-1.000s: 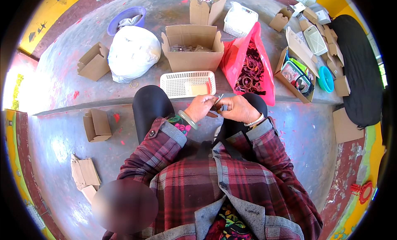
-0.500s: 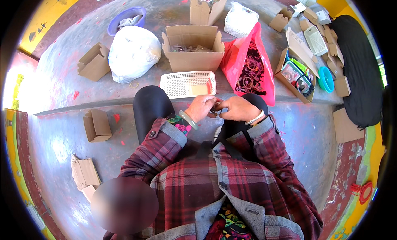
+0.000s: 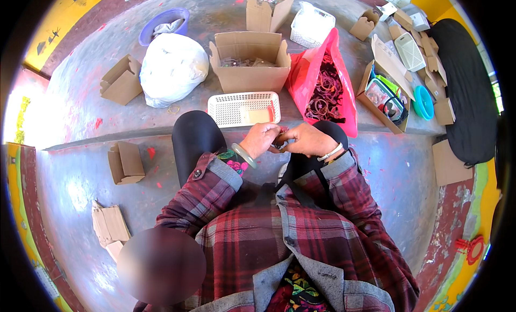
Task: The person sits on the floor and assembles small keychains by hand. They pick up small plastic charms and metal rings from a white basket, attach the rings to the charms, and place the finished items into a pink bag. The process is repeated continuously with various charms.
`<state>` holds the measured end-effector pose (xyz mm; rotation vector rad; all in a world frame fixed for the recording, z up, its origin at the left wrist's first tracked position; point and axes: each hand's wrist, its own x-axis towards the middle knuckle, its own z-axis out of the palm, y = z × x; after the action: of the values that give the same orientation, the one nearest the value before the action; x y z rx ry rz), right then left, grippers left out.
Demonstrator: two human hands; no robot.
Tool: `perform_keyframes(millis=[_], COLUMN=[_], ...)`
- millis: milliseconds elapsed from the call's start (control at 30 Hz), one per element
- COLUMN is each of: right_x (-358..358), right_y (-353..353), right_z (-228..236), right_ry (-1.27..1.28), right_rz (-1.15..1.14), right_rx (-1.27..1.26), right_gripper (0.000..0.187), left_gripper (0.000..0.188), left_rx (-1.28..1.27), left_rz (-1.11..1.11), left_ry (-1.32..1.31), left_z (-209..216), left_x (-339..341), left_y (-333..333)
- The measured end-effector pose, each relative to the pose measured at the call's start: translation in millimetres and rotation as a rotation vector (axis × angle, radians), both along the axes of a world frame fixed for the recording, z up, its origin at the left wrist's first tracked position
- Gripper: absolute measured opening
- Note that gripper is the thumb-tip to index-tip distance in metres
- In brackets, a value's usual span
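My left hand (image 3: 260, 139) and my right hand (image 3: 310, 140) meet above my lap, fingertips together. Both are closed on a small dark item, mostly hidden by the fingers, with a bit of red showing at the left fingertips. Just beyond the hands lies a white perforated plastic basket (image 3: 217, 117) with a pale, reddish flat piece inside. To the right of it, a pink bag (image 3: 302, 78) gapes around many thin dark, pink and tan loops (image 3: 324, 94).
Behind the basket stands an open cardboard box (image 3: 250, 80) with clear packets. A white plastic bag (image 3: 173, 70) is at its left. Farther right are an open carton (image 3: 382, 116) and a turquoise basket (image 3: 423, 102). A small box (image 3: 126, 162) sits on the lower floor, below the step edge.
My right hand has shifted slightly left, and its fingers have closed in nearer to the left fingertips. The left hand stays almost in place.
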<state>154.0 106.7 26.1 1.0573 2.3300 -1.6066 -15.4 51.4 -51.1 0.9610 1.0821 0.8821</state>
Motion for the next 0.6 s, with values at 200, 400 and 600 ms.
perform_keyframes(millis=[200,400,600], right_x=[-1.6,-9.7,-5.8], right_y=[1.9,-0.5,-1.5], right_z=[-5.9,-5.6,13.8], right_ry=[-0.100,-0.240,0.001], right_rz=[0.140,0.214,0.035], right_rx=[0.090,0.183,0.132], right_gripper=[0.028,0.028,0.029], left_gripper=[0.027,0.027,0.027], left_rx=[0.021,0.024,0.008], left_rz=[-0.067,-0.103,0.100], left_ry=[0.077,0.177,-0.007], left_z=[-3.6,3.6,5.0], left_x=[1.5,2.1,-2.0], left_y=[0.4,1.1,1.9])
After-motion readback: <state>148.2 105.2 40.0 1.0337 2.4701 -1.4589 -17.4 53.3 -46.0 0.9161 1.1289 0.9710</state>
